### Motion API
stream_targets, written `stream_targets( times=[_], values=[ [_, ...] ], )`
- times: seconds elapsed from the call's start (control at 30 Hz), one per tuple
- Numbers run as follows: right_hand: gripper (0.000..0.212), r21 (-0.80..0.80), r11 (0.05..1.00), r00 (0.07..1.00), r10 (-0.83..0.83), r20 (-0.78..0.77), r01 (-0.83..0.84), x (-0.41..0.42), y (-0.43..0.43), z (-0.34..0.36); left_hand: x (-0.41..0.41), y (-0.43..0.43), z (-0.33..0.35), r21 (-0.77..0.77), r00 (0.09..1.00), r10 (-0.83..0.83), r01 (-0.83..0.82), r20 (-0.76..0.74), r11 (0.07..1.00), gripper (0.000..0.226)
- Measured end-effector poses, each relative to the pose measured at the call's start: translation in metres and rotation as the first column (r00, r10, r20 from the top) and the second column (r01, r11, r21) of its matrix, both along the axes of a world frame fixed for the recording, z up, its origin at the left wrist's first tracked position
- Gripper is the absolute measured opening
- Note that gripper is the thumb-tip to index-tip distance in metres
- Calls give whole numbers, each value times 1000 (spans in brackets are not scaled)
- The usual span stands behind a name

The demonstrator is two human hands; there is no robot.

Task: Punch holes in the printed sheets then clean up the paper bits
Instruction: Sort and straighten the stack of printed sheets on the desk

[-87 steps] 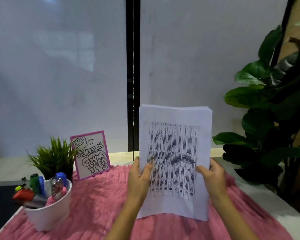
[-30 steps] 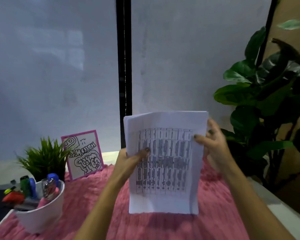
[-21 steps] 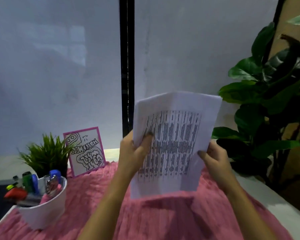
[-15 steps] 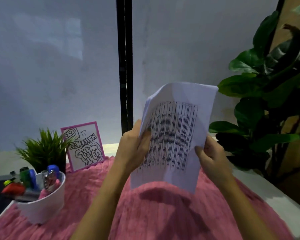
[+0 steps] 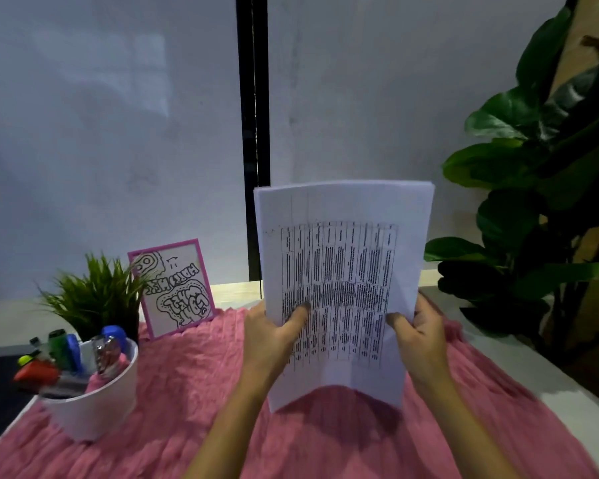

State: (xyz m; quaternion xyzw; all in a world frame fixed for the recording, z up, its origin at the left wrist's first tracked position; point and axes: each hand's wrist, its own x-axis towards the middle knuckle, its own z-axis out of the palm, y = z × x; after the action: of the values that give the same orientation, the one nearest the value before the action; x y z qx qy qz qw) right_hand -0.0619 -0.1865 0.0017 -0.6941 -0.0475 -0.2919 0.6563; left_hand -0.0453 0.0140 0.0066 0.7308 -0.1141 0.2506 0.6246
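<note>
Leftward, white cup [image 5: 94, 409] — markers [image 5: 59, 345] inside, printed sheets [image 5: 343, 209] held upright

I see printed sheets [image 5: 343, 257] upright again between my fingers, no more lean toward right, top left corner no longer curling over above left thumb. Stack sits lower than half second ago, bottom edge now bows up between both thumbs. Right hand [image 5: 421, 337] is down from top edge, pinches lower right margin. Left hand [image 5: 268, 340] comes down with stack, thumb flat on print.
</note>
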Motion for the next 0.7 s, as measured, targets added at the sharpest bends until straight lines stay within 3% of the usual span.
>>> stream_targets(
  times=[0.13, 0.33, 0.5, 0.6, 0.7],
  values=[
    [40, -5, 1000, 998, 5, -69, -5, -2, 5, -18, -5, -1, -31, -9, 994, 3, -4, -108, 1000, 6],
    [26, 48, 998, 993, -27, -117, 33, 1, 4, -21, -6, -3, -38, -59, 983, -8, -3, -181, 998, 12],
    [36, -46, 999, 980, -13, -197, 4, 5, -2, -18, -2, -4, -39, 5, 980, -17, 19, -196, 1000, 6],
    [43, -44, 999, 973, -28, -228, 19, 9, -23, 1, -1, -8, -27, 34, 968, -119, 129, -222, 991, 18],
    [44, -52, 999, 913, -21, -406, 0, 16, -49, -3, -1, -21, -28, -163, 925, -256, 217, -280, 962, 28]
  ],
)
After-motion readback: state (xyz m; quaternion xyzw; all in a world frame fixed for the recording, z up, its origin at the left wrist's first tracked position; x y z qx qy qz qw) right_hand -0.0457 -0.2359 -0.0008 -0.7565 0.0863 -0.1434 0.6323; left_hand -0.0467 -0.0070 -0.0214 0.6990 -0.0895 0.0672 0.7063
